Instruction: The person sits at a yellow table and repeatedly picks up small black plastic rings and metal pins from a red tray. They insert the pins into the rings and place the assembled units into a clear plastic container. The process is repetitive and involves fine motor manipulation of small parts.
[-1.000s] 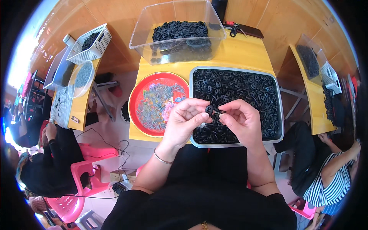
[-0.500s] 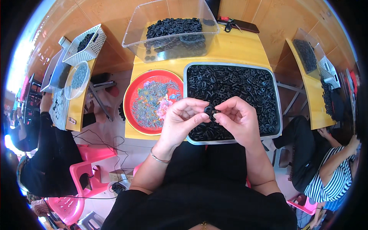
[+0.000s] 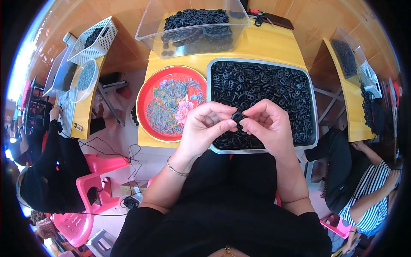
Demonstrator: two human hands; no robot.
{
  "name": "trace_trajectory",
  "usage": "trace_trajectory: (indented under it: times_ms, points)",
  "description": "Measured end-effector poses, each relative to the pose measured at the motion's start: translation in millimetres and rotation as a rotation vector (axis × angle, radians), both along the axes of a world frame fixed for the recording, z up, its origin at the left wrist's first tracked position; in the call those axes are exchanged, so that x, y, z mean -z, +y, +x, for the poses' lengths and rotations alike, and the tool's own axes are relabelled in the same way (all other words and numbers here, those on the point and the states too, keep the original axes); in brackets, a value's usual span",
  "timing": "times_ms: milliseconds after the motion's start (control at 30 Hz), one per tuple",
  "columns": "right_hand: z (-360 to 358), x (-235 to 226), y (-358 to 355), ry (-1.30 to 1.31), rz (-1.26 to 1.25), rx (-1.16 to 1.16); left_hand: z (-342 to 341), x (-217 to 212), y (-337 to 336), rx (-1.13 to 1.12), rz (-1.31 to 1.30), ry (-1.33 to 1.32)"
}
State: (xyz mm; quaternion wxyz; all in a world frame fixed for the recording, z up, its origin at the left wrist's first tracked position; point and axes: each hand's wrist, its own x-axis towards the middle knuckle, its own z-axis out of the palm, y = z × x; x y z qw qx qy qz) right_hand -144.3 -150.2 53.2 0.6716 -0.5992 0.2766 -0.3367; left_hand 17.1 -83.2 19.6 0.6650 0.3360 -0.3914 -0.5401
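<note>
Head view, black piece (image 3: 237,116), long axis unclear

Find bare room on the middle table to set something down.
The yellow table is barest right of the clear bin, between the brown object and the metal tray. A narrow bare strip separates the bin from the red tray. The front is crowded: trays side by side, left hand and right hand holding a small black piece above the metal tray.
</note>
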Motion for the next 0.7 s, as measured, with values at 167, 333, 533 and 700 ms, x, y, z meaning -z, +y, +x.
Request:
trace_trajectory:
  times_ms: [167,333,533,700]
  points:
    - [0.4,2.2,-0.3,-0.013,-0.004,0.018,-1.2,-0.7,-0.3,-0.004,0.022,0.001]
    - [1.0,2.9,-0.4,-0.024,0.012,0.007,0.2,-0.9,0.2,0.006,0.030,0.001]
    - [1.1,3.9,-0.7,-0.006,0.017,-0.011,0.6,-4.3,2.1,0.001,0.046,-0.047]
    - [3.9,7.1,0.5,-0.067,0.037,-0.001,1.8,-5.1,0.9,0.002,0.073,-0.040]
